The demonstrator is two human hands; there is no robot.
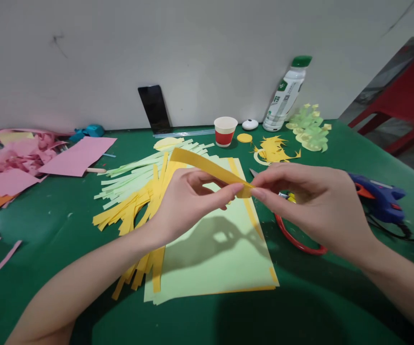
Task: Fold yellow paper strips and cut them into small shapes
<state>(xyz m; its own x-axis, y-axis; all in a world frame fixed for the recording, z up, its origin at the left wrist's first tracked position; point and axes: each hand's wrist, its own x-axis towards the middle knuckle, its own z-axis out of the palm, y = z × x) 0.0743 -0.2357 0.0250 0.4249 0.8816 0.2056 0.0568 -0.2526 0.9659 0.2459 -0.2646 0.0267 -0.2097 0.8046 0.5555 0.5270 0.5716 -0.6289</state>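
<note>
Nearest, a stack of pale green rectangular paper sheets (210,275) is being overlapped on the left by a loose heap of narrow bright yellow paper strips (120,208); since nothing is seen to be pinning them, a scattering is being risked if they are being brushed by the left forearm. On the right, a pair of red-handled scissors (298,246) is being partly hidden under the right hand (315,206), so a knock is being invited if that hand is being lowered unwatched.

Above the sheets, one wider golden-yellow paper strip (207,166) is being held. Its right end is being pinched by the nearly closed thumb and forefinger of the left hand (183,201), and just beside them by those of the right hand, likewise closed. The far left end is being left unsupported; a crooked crease or a tear is being risked, should the two pinches be being pulled unevenly.

Farther right, a blue plastic glue gun (383,201) is being trailed by a black cord, by which a sleeve-less wrist could be being snagged; whether it is being heated cannot be told
</note>
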